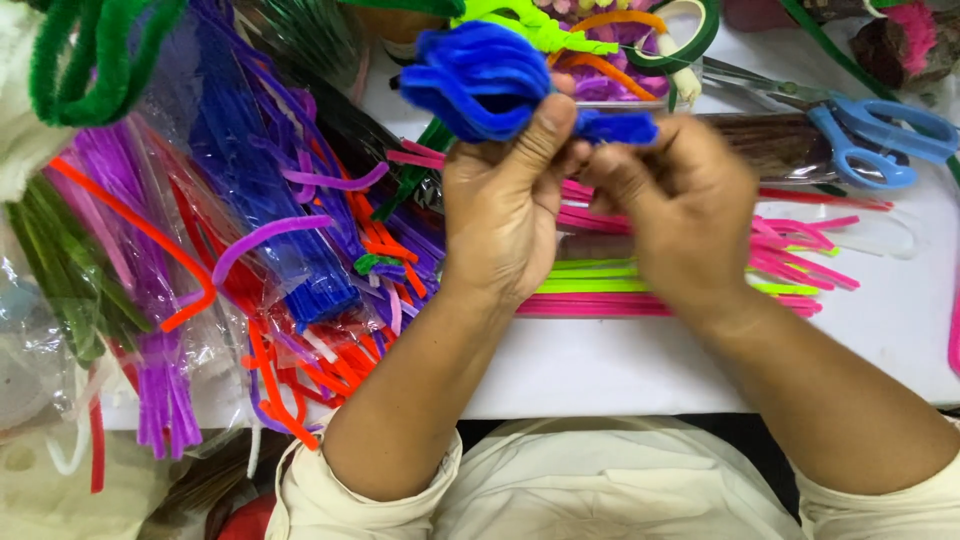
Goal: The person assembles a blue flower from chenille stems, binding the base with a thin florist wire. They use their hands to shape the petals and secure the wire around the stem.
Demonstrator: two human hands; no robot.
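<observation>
My left hand (505, 205) grips a bundle of looped blue pipe cleaners (475, 75), shaped like petals, at its base. My right hand (680, 200) pinches the blue stem end (620, 127) that sticks out to the right of the loops. Both hands meet above the white table (640, 365), with pink and yellow-green pipe cleaners (600, 290) lying flat under them.
Bags and loose piles of purple, blue, orange and green pipe cleaners (250, 240) fill the left side. Blue-handled scissors (870, 135) lie at the far right. A roll of green tape (690, 30) and a finished green and orange piece (560, 35) sit at the back.
</observation>
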